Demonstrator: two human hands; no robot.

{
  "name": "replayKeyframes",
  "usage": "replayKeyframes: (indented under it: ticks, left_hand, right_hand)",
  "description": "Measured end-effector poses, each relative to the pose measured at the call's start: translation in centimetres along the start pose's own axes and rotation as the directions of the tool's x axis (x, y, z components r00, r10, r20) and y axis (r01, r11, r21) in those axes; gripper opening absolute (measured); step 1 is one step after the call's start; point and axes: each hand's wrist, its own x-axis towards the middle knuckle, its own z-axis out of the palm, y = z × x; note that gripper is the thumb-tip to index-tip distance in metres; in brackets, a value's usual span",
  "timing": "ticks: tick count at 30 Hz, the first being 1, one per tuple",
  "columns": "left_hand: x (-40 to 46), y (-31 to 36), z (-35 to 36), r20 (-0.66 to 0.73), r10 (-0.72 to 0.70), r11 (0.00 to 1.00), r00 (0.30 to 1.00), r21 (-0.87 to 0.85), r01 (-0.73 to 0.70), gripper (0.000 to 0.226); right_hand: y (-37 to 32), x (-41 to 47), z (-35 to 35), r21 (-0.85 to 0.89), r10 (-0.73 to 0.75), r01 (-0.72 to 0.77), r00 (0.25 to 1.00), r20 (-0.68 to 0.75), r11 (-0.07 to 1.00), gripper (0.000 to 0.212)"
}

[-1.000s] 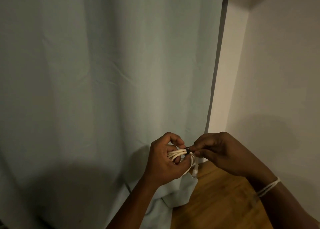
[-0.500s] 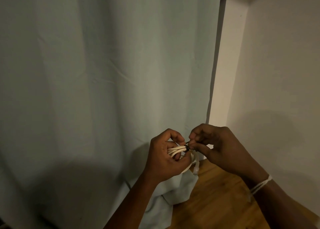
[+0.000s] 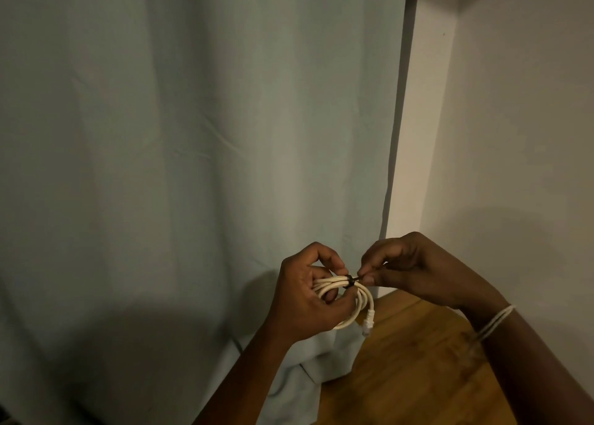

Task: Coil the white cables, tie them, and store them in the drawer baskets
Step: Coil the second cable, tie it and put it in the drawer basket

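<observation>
Since half a second ago both hands have hardly shifted; the right one has drawn the tie a touch tighter and the camera has tipped slightly. The left hand (image 3: 305, 293), in the lower middle of the frame, curls its fingers round the coiled white cable (image 3: 340, 291), its grip wrapped on the loops with the thumb underneath. The right hand (image 3: 414, 268) comes in from the lower right, fingertips (image 3: 369, 278) pressed together, pinching the thin black tie (image 3: 351, 281) that bands the coil. The cable is smooth, cream-white and round, with a ribbed plug (image 3: 367, 323) dangling below. A pale string bracelet (image 3: 493, 320) circles the right wrist. Behind hangs a soft, creased grey-blue curtain (image 3: 193, 135), pooling on the wooden floor (image 3: 418, 376); a plain wall (image 3: 514, 119) fills the right.
</observation>
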Motion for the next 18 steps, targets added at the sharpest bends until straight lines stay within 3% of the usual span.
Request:
replayKeyframes:
  ticks: [8, 18]
  left_hand:
    - [-0.3, 0.4, 0.1, 0.050, 0.022, 0.999, 0.998, 0.032, -0.024, 0.035]
    - [-0.3, 0.2, -0.2, 0.064, -0.037, 0.999, 0.997, -0.019, 0.039, 0.036]
  right_hand:
    - [-1.0, -0.1, 0.1, -0.129, -0.019, 0.024, 0.999, 0.042, 0.991, 0.017]
    - [-1.2, -0.7, -0.1, -0.086, 0.007, -0.003, 0.999, 0.046, 0.996, 0.018]
